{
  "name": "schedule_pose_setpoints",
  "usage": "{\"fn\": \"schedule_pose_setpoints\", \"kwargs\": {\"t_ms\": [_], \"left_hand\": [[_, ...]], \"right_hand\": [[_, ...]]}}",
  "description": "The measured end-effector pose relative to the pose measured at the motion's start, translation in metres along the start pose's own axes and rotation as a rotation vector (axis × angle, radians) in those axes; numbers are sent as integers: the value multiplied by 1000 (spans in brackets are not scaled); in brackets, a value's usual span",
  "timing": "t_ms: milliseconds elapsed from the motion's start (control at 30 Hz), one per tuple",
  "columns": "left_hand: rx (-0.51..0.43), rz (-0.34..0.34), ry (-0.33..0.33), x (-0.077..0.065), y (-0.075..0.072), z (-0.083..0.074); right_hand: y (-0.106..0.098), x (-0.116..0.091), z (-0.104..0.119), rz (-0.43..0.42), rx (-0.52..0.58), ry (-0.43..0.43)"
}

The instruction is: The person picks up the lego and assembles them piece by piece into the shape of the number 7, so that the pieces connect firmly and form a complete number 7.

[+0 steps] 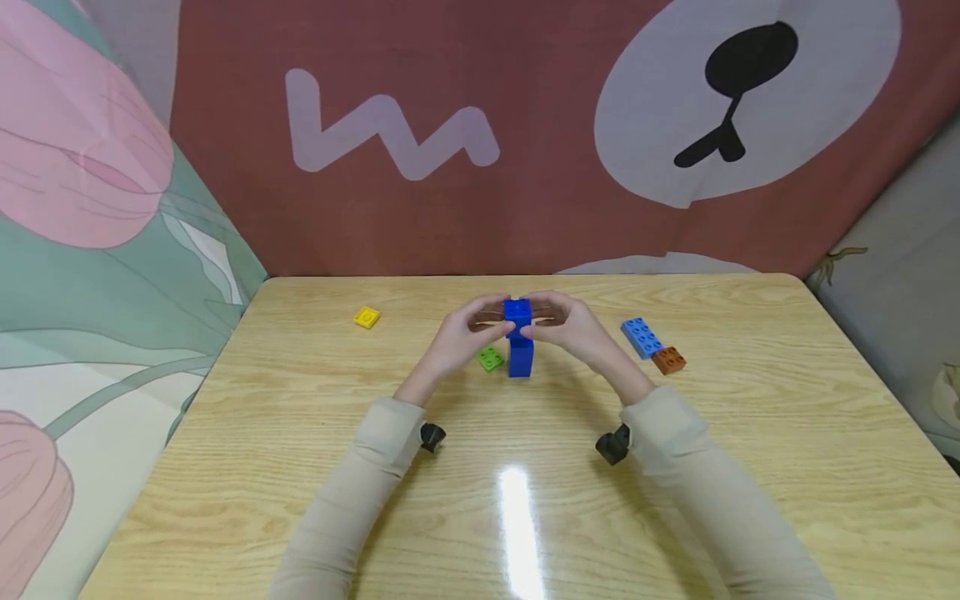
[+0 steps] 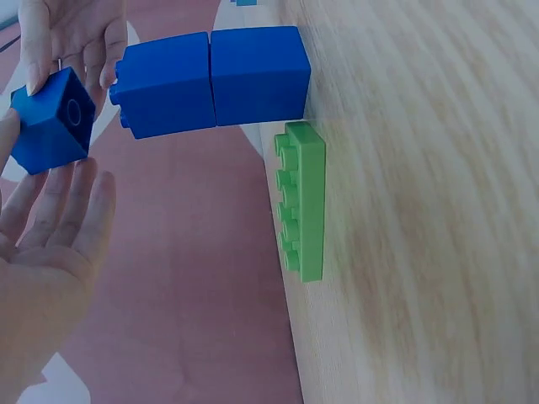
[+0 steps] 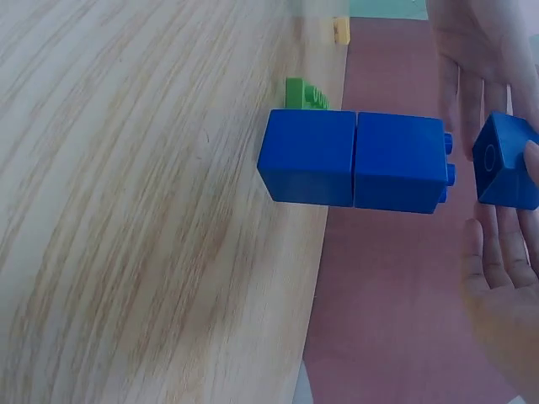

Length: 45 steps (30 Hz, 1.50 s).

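Note:
A blue toy brick [image 1: 517,312] is held in the air between both hands. My left hand [image 1: 461,335] pinches it from the left, thumb towards me. From the right, my right hand [image 1: 572,327] pinches the same brick. Under it stands a tower of two stacked blue bricks [image 2: 212,82], upright on the table with studs on top. Both wrist views show a gap between the held brick, whose hollow underside faces the tower, and those studs. A flat green brick [image 2: 310,202] lies just left of the tower.
On the wooden table [image 1: 300,467], a small yellow brick [image 1: 367,317] lies at the back left. To the right, a lighter blue brick [image 1: 642,337] lies against a brown brick [image 1: 669,360]. A printed cloth [image 1: 450,217] hangs behind the table's far edge.

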<state>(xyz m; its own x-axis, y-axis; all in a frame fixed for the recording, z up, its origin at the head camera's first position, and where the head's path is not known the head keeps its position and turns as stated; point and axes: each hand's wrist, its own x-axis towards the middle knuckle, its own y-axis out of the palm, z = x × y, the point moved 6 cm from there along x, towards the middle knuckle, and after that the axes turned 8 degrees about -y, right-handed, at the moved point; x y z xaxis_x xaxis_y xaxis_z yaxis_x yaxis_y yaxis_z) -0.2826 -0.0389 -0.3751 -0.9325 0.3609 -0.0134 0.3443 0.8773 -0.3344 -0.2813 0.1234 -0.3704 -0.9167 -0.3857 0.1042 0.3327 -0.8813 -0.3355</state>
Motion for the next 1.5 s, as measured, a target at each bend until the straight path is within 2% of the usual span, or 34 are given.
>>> {"fn": "schedule_pose_setpoints", "kwargs": {"t_ms": [233,533,967,1300,1500], "left_hand": [[-2,23,22,2,4,2],[46,12,-4,3,7,5],[60,17,-20,4,10,9],[51,17,-12,3,11,10],[31,35,-30,2,13,9]], "right_hand": [[-1,-2,-2,0,10,-27],[-1,-4,-7,17,14,-8],[-1,-6,-12,31,25,12],[-2,-7,-14,9,-32,10],[-2,-7,-18,4,-4,10]]}}
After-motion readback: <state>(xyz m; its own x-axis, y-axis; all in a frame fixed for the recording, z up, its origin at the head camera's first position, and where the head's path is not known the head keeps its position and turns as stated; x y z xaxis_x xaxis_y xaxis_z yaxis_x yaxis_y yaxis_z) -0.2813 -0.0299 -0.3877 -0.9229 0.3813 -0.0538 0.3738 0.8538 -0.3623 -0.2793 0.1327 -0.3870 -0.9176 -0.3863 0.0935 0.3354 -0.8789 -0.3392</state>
